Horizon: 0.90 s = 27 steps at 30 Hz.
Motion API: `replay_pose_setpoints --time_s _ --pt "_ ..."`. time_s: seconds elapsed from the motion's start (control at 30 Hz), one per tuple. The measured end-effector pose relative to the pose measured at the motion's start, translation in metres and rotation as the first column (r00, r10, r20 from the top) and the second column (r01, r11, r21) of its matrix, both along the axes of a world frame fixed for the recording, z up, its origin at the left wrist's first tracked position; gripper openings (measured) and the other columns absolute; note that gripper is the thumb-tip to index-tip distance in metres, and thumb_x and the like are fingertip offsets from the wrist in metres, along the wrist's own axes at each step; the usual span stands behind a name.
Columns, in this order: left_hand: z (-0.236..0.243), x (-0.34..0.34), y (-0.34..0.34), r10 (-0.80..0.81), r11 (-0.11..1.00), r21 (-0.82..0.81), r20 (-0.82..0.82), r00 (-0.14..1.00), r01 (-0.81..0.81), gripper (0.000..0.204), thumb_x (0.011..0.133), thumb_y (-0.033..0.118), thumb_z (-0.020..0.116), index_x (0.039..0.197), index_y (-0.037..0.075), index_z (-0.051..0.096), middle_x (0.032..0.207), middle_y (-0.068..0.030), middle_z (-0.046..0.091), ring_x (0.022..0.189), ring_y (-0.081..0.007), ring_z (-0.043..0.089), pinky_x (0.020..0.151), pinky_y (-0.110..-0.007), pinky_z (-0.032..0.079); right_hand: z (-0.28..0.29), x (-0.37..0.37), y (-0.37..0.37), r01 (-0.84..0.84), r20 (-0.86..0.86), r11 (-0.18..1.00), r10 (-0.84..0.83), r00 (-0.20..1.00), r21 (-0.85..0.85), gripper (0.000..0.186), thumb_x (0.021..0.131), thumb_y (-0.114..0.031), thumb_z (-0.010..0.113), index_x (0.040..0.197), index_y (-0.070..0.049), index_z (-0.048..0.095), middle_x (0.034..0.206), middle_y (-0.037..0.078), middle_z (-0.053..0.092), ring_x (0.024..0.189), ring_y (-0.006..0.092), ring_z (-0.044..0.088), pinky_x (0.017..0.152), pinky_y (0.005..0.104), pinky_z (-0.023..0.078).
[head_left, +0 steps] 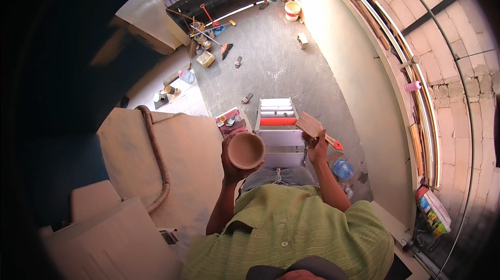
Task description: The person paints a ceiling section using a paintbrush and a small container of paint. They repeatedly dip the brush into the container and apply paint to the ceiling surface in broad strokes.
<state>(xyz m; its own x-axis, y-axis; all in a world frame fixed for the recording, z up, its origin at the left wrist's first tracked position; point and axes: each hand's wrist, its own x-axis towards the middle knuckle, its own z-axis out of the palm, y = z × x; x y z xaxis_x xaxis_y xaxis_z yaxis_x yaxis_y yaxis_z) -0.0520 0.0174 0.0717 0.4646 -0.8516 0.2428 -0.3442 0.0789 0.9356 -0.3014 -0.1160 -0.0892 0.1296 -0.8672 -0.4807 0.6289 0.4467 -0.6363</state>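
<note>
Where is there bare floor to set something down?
Bare floor lies beyond the paintbrush, between ladder, right wall and pale box; another patch runs from that box to the broom. Crowded: the pink mat left of the ladder, and around the blue bottle.

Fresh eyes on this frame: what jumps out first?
Probably the round, pinkish-brown container in the left hand, near the picture's centre, and the wide paintbrush with an orange-red handle in the right hand. Between them in the picture, the pale stepladder stands out for its single bright red-orange step. The green shirt fills much of the lower middle.
</note>
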Motion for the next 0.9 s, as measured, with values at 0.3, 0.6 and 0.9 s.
replay_pose_setpoints --time_s 0.3,0.6,0.9 --pt "0.024 -0.004 -0.042 -0.162 0.985 -0.052 0.010 0.987 0.162 0.098 0.054 0.026 0.094 0.130 0.002 0.037 0.122 -0.0128 0.054 0.114 -0.0253 0.055 0.098 -0.040 0.045 0.100 0.009 -0.027 0.073 0.115 0.990 -0.059 0.992 -0.121 0.043 0.096 -0.045 0.050 0.116 -0.007 0.052 0.094 0.009 0.064 0.075 0.0195 0.063 0.068 0.0311 0.055" --pt "0.064 -0.003 -0.083 -0.172 0.980 -0.099 0.033 0.984 0.175 0.096 0.054 0.023 0.093 0.130 0.001 0.039 0.120 -0.0140 0.057 0.111 -0.0247 0.058 0.094 -0.038 0.048 0.211 0.029 -0.063 0.095 0.138 0.870 -0.032 0.990 -0.484 0.036 0.099 -0.025 0.049 0.121 0.004 0.045 0.107 0.017 0.059 0.082 0.0261 0.064 0.068 0.0387 0.057" --pt "0.107 -0.005 -0.088 -0.122 0.965 -0.216 0.133 0.984 0.149 0.087 0.055 0.023 0.090 0.126 0.001 0.045 0.117 -0.0137 0.058 0.106 -0.0248 0.060 0.092 -0.037 0.049 0.337 0.028 -0.052 -0.412 -0.381 0.387 0.157 0.911 -0.825 0.032 0.088 -0.016 0.066 0.107 0.004 0.050 0.098 0.014 0.057 0.084 0.0230 0.065 0.070 0.0350 0.058"
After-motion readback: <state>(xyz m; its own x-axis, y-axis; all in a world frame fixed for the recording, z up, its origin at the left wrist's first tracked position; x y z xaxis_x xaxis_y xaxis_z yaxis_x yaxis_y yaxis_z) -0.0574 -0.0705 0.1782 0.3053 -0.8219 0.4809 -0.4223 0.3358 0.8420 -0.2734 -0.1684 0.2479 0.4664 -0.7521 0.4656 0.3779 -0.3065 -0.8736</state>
